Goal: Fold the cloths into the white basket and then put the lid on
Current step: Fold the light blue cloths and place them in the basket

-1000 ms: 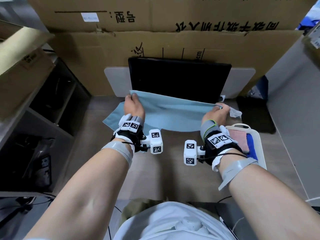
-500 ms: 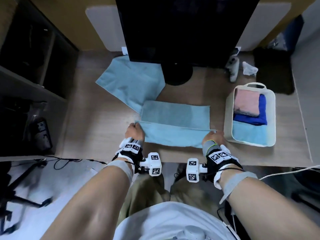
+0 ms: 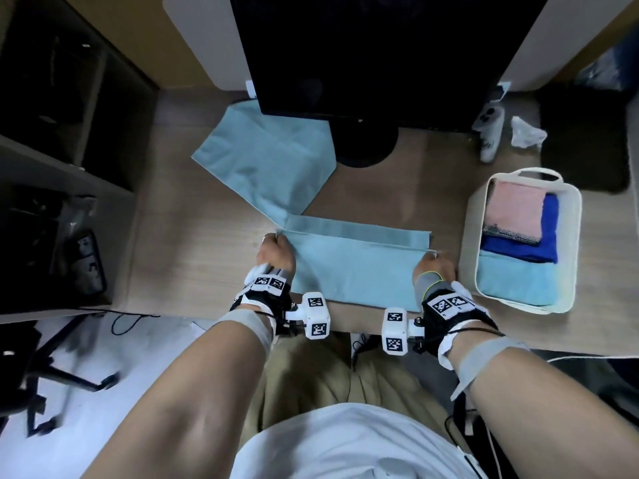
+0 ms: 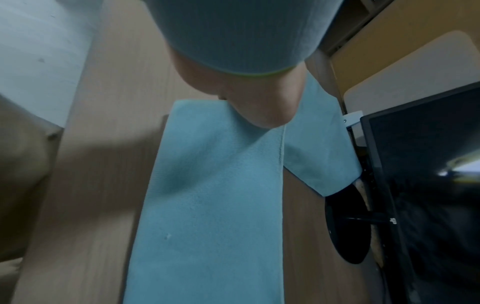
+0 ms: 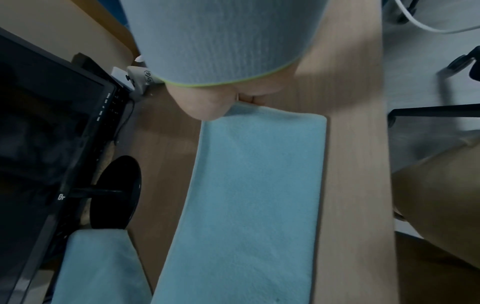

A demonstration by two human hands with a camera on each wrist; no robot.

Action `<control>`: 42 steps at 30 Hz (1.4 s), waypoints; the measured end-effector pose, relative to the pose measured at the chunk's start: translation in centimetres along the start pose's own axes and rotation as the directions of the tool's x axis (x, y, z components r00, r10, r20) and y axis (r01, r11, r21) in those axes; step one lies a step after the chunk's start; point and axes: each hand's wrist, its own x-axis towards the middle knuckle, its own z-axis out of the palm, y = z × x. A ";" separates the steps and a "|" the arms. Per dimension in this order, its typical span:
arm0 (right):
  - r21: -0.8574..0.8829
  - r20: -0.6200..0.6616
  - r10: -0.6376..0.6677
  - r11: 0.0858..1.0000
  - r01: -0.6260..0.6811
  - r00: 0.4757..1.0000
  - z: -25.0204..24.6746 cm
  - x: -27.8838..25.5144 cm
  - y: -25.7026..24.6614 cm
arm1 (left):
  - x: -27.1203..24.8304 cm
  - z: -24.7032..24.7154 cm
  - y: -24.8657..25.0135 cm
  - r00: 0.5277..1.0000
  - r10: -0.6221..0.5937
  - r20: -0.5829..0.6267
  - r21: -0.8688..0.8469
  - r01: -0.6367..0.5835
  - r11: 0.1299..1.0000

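A light blue cloth lies folded into a long strip on the wooden desk, near its front edge. My left hand pinches the upper layer's left corner and my right hand pinches its right corner. The wrist views show the strip running away from each palm; the fingers are hidden. A second light blue cloth lies spread out, partly under the monitor. The white basket stands right of my right hand and holds folded pink, dark blue and light blue cloths.
A black monitor on a round base stands at the desk's back, with a white rounded board behind it. A white handheld device and a crumpled tissue lie behind the basket. A dark shelf unit is on the left.
Both hands brought the cloth from in front of the monitor down to the desk's front, where it now lies folded lengthwise. The head view has tilted down.
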 end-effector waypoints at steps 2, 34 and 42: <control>-0.008 0.005 0.001 1.000 0.000 1.000 0.5 0.8 -0.8 | 1.5 0.4 0.2 0.998 0.028 0.049 0.031 -0.030 0.999; -0.250 -0.273 -0.058 0.968 -0.013 0.960 2.1 5.0 -4.4 | 5.8 3.0 2.5 0.990 -0.109 -0.095 -0.007 0.108 0.994; 0.072 0.502 0.052 0.992 -0.101 0.864 7.2 0.6 0.1 | -2.3 5.2 2.7 0.803 -0.106 0.587 -0.254 0.307 0.917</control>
